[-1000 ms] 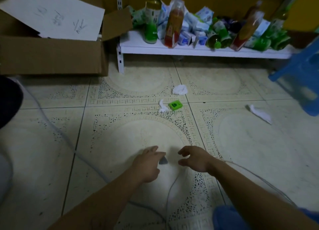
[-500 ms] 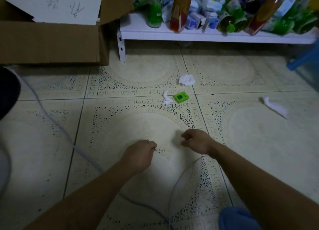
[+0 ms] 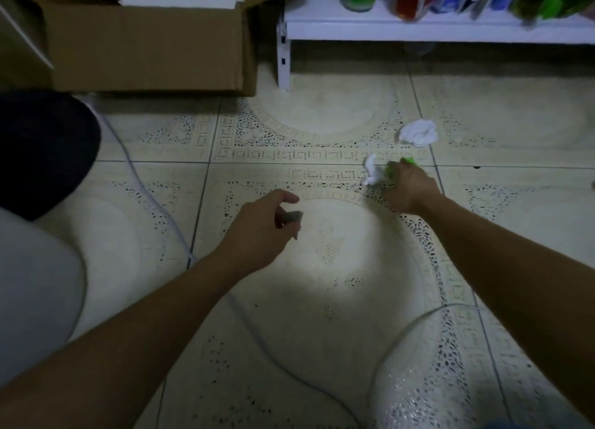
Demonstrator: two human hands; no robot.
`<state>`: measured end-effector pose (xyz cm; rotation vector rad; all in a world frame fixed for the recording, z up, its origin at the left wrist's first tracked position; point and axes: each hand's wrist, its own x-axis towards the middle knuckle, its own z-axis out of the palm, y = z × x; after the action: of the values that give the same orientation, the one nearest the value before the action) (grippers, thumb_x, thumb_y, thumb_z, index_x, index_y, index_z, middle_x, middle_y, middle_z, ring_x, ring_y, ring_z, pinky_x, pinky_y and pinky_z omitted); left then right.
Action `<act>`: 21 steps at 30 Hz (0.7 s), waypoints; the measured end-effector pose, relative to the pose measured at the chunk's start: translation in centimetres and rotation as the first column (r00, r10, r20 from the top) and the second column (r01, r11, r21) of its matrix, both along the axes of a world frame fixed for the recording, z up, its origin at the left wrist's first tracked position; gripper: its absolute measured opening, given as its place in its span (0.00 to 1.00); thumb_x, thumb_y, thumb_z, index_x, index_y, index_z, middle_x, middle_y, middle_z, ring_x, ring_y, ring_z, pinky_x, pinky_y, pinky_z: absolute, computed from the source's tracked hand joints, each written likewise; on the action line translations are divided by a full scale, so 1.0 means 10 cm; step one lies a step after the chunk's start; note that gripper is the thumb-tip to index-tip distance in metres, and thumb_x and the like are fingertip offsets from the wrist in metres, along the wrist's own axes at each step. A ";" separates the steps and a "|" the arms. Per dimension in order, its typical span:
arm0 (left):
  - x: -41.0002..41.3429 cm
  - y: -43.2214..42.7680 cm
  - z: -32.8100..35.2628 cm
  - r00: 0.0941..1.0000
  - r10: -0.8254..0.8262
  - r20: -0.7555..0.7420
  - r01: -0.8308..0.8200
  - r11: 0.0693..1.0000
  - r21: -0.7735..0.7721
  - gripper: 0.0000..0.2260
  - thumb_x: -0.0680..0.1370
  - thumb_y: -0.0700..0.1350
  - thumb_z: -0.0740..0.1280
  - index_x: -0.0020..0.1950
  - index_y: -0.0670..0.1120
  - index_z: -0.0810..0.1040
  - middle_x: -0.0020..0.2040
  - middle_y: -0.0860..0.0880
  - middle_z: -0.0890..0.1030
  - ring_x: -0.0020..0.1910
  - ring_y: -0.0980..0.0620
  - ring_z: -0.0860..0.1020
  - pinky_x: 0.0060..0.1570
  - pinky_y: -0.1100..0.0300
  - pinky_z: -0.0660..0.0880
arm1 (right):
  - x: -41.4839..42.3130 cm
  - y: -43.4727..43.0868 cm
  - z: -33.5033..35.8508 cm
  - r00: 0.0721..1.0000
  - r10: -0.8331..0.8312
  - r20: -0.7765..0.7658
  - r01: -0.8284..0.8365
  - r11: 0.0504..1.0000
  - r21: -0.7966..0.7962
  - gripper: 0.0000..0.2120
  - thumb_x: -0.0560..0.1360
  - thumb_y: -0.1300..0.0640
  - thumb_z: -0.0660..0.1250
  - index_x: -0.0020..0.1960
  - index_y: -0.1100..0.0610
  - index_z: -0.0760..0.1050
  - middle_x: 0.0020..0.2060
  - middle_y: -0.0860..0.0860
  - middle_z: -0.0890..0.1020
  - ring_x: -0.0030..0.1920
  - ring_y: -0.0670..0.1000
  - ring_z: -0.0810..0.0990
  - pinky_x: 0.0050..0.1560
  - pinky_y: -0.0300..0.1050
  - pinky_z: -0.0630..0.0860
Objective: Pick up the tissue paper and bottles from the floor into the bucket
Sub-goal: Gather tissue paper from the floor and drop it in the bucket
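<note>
Head view: the right hand (image 3: 410, 187) closed over a green item (image 3: 408, 161) touching a small tissue (image 3: 370, 170); a crumpled tissue (image 3: 418, 133) lay just beyond. The left hand (image 3: 257, 232) pinched something grey (image 3: 291, 217), perhaps paper. A cable (image 3: 180, 238) ran beneath its forearm.

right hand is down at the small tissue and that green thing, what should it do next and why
Probably close the right hand on the small tissue piece and lift it. The fingers already lie over the green item with that tissue right at their tips, while the left hand pinches a small grey scrap. The crumpled tissue lies farther off and can wait.
</note>
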<state>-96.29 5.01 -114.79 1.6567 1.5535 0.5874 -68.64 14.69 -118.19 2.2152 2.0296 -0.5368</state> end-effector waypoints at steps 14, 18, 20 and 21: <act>0.02 -0.13 -0.01 0.998 -0.056 -0.023 0.054 0.996 -0.072 0.13 0.72 0.44 0.73 0.55 0.49 0.75 0.32 0.52 0.83 0.25 0.62 0.77 0.23 0.73 0.68 | -0.33 -1.06 -0.26 0.995 0.023 0.092 -0.038 0.987 0.155 0.12 0.77 0.55 0.61 0.54 0.60 0.77 0.53 0.59 0.76 0.49 0.56 0.76 0.50 0.50 0.78; -0.01 -0.20 0.12 0.992 -0.112 -0.054 0.109 0.992 -0.061 0.12 0.73 0.45 0.73 0.54 0.48 0.76 0.33 0.53 0.83 0.30 0.58 0.80 0.24 0.72 0.69 | -0.37 -1.38 -0.27 0.997 -0.010 0.076 0.000 0.992 0.129 0.14 0.78 0.53 0.61 0.61 0.57 0.73 0.63 0.63 0.71 0.58 0.60 0.75 0.59 0.54 0.76; -0.04 -0.21 0.28 0.988 -0.129 -0.080 0.126 0.991 -0.045 0.13 0.72 0.45 0.74 0.54 0.49 0.76 0.33 0.53 0.83 0.30 0.58 0.80 0.25 0.71 0.69 | -0.39 -1.55 -0.22 1.000 0.014 0.002 -0.014 0.996 0.090 0.13 0.78 0.51 0.61 0.58 0.57 0.73 0.59 0.60 0.73 0.52 0.56 0.77 0.52 0.51 0.80; -0.07 -0.22 0.38 0.986 -0.134 -0.097 0.132 0.991 -0.033 0.13 0.72 0.45 0.74 0.54 0.49 0.76 0.33 0.53 0.83 0.30 0.59 0.80 0.26 0.70 0.69 | -0.42 -1.64 -0.20 0.999 0.053 0.002 -0.053 0.997 0.063 0.15 0.77 0.48 0.62 0.58 0.57 0.73 0.57 0.58 0.73 0.50 0.55 0.77 0.50 0.50 0.80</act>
<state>-96.96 2.84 -111.04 1.7774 1.4995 0.4183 -72.85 -1.68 -120.18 2.1879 2.1268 -0.4735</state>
